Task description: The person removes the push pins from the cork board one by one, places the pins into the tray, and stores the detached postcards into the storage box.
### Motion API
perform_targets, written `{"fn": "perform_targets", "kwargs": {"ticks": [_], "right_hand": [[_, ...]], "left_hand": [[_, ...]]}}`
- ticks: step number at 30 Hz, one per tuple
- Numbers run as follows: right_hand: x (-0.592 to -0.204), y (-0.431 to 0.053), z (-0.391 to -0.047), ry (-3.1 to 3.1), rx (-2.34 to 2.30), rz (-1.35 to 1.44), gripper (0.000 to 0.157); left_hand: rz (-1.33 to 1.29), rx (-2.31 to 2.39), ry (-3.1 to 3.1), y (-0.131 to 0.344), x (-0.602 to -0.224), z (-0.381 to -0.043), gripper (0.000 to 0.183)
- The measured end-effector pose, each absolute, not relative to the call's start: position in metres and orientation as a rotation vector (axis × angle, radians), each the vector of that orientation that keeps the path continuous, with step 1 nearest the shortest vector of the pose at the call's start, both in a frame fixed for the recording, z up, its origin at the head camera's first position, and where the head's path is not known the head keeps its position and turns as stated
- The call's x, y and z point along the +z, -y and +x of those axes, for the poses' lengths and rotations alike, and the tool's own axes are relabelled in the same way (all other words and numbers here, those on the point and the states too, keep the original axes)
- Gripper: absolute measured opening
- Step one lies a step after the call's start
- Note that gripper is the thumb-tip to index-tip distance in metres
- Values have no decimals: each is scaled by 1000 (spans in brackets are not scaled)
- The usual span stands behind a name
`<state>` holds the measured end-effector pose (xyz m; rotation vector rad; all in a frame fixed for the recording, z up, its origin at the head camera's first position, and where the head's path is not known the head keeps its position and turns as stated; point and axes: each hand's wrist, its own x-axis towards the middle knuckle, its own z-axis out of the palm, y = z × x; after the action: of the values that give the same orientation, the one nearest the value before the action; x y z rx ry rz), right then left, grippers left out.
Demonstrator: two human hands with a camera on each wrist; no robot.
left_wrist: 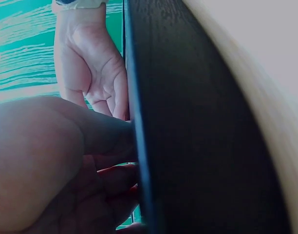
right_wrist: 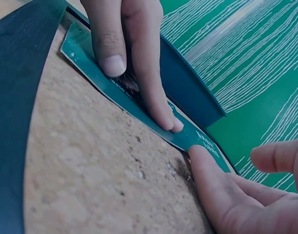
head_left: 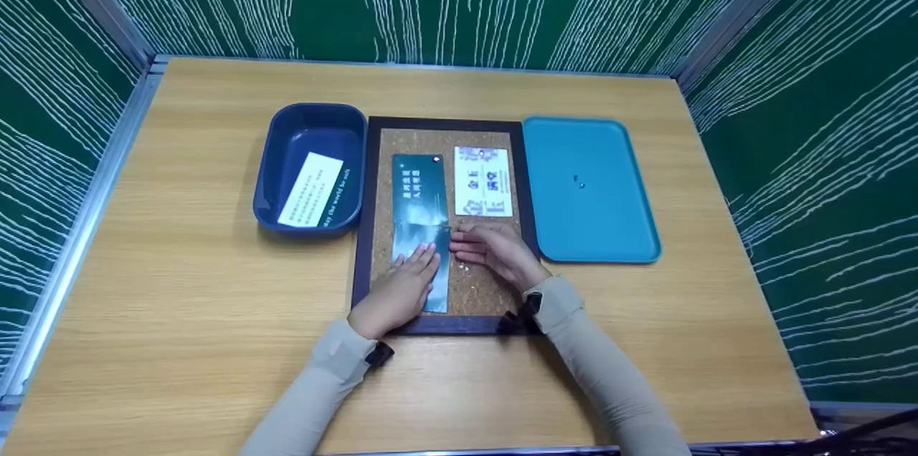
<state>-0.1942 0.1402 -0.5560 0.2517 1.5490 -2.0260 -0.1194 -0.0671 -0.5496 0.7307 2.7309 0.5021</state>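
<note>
Pressing the green card (head_left: 419, 209) onto the left half of the framed corkboard (head_left: 495, 298) with a pretty straight-fingered left hand (head_left: 401, 291). Touching the card's right edge with a relaxed right hand (head_left: 503, 252), thumb and fingers apart.

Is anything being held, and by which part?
Nothing is gripped; the left hand presses the lower half of the green card; the right hand touches its right edge.

Grn card (head_left: 419, 209) pt. hidden by L fingers (head_left: 423, 259).
</note>
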Motion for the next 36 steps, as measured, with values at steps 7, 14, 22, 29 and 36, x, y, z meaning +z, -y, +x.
{"fn": "perform_targets", "kwargs": {"ticks": [7, 14, 22, 29, 36], "right_hand": [[-553, -139, -193, -1557, -2041, 266, 20], [-553, -139, -194, -1592, -1997, 253, 13], [-552, -138, -195, -1697, -1945, 161, 33], [-552, -134, -195, -1724, -1969, 170, 34], [-552, -129, -196, -1770, -1950, 185, 35]], "left_hand": [[725, 516, -2727, 67, -549, -119, 50], [706, 518, -2714, 67, -549, -119, 50], [725, 506, -2723, 67, -548, -119, 50], [721, 508, -2718, 67, -548, -119, 50], [707, 512, -2708, 67, -551, -121, 51]]}}
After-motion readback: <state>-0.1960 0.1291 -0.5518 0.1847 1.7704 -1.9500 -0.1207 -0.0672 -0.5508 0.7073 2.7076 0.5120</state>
